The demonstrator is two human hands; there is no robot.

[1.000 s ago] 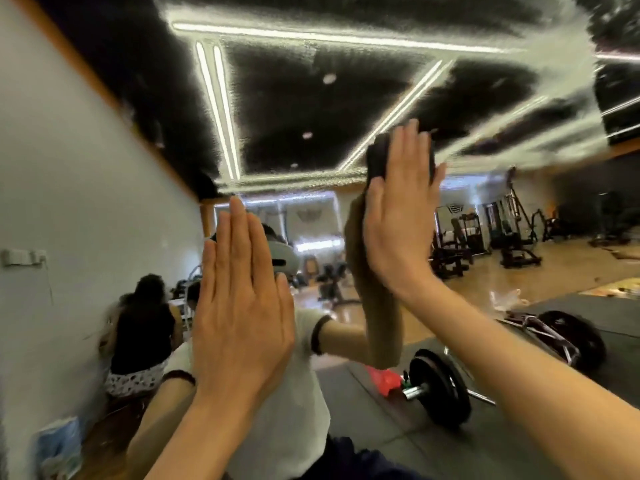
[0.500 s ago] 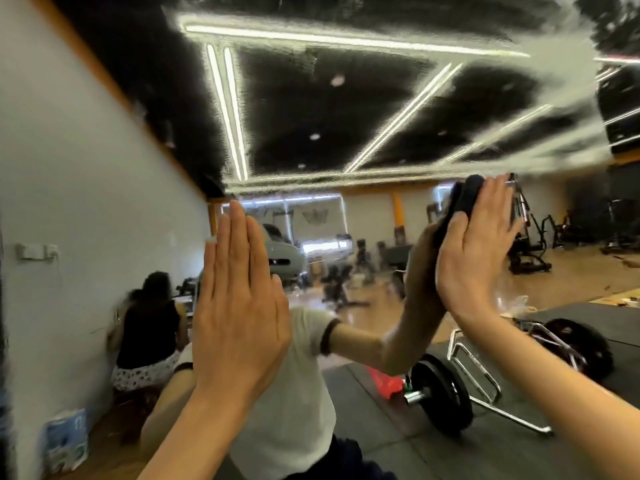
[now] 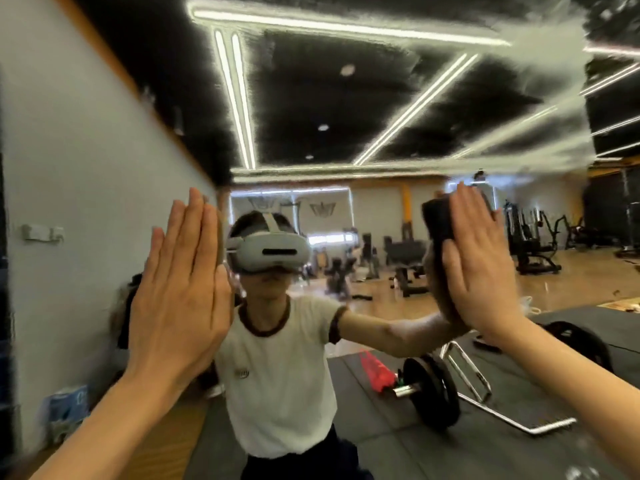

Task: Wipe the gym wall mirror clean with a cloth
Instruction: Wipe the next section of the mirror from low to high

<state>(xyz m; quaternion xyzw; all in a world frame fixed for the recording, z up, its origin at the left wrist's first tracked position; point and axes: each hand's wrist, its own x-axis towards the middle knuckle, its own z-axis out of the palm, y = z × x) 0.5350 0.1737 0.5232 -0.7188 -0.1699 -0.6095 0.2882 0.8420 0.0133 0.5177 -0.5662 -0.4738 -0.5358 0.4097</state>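
cloth (image 3: 437, 223), dark and bunched, sits flat between the right hand (image 3: 476, 268) and the mirror (image 3: 346, 109), at about head height to the right of the person's reflection. the right hand's fingers are straight and together, palm pressing the cloth against the glass rather than gripping it, which likely spreads pressure so the cloth drags evenly. only the cloth's upper left part shows past the fingers; the rest is hidden behind the palm. the left hand (image 3: 180, 299) lies flat on the glass too, fingers straight and closed up, holding nothing, probably as a brace to steady the body while the other arm sweeps. hazy, smeared streaks cover the upper part of the mirror, so a good deal looks left to wipe. reflected behind are a barbell (image 3: 429, 389) on black mats and gym machines.
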